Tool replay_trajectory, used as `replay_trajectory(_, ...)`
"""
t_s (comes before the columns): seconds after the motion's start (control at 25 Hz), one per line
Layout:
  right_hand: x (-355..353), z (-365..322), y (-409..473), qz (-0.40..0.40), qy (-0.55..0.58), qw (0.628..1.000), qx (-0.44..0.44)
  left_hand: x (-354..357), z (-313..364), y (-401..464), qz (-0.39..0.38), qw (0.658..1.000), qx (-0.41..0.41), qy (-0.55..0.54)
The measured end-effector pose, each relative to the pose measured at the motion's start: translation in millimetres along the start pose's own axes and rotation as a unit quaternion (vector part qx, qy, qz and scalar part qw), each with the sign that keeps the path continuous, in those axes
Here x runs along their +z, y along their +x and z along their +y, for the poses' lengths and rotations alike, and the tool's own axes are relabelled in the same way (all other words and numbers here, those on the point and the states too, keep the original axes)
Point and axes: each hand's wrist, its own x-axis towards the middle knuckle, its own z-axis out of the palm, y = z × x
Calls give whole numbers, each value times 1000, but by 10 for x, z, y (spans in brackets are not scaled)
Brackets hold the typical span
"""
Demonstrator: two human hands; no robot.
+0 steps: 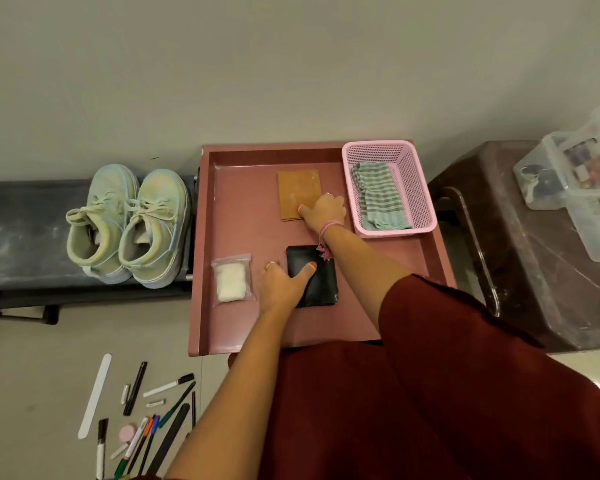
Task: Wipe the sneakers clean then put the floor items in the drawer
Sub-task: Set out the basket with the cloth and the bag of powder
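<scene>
A pale green pair of sneakers stands on a dark bench at the left. Beside it lies an open pink drawer. Inside it my left hand rests flat at the left edge of a black wallet, thumb on its top. My right hand presses on the lower right corner of a tan leather case. A small clear bag of white material lies at the drawer's left. Pens, markers and nail files are scattered on the floor at the lower left.
A pink mesh basket in the drawer's back right corner holds a striped green cloth. A dark brown stool at the right carries a clear plastic box. The wall runs behind everything.
</scene>
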Motion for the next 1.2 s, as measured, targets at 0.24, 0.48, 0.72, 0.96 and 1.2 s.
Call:
replay_trajectory(0.24, 77, 14, 116, 29, 76, 994, 77, 187, 85, -95, 27, 999, -14, 44)
replay_trajectory(0.48, -15, 137, -96, 25, 272, 961, 41, 205, 82, -75, 13, 995, 11, -95)
replay_trajectory(0.72, -552, 520, -849, 51, 535, 843, -21, 5, -8, -340, 2, 952, 0, -307)
replay_trajectory(0.96, -921, 1125, -1464, 25, 597, 802, -13, -246, 411, -807, -79, 875, 36, -476)
replay_trajectory(1.2, -1210, 1272, -1866, -45, 622, 780, -60, -48, 956, -1243, -74, 882, 78, -459)
